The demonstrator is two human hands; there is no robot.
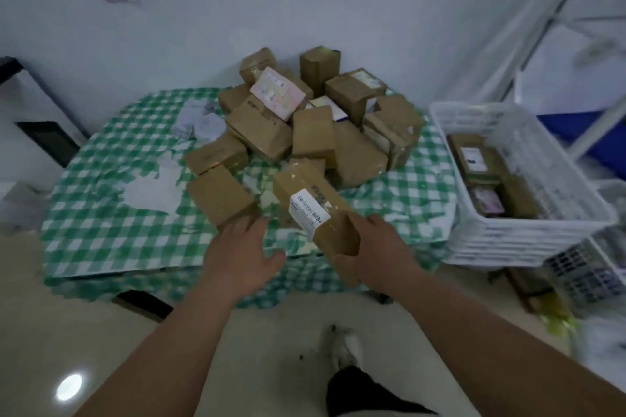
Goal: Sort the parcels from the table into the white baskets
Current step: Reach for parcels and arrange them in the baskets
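Observation:
A heap of brown cardboard parcels [318, 115] lies on a table with a green-and-white checked cloth [101, 213]. My right hand [379, 247] grips the near end of a long brown parcel with a white label [311, 203], lifted at a tilt over the table's front. My left hand [240, 247] reaches toward a small brown parcel [220, 200] near the front edge, fingertips at its lower corner, fingers spread and not closed on it. A white basket [518, 213] at the right of the table holds several parcels.
Below the top basket stand more stacked white baskets [592, 267]. Torn white paper patches [152, 189] lie on the cloth. A white metal rack [559, 27] stands at the back right. My shoe [345, 345] is on the pale floor below the table.

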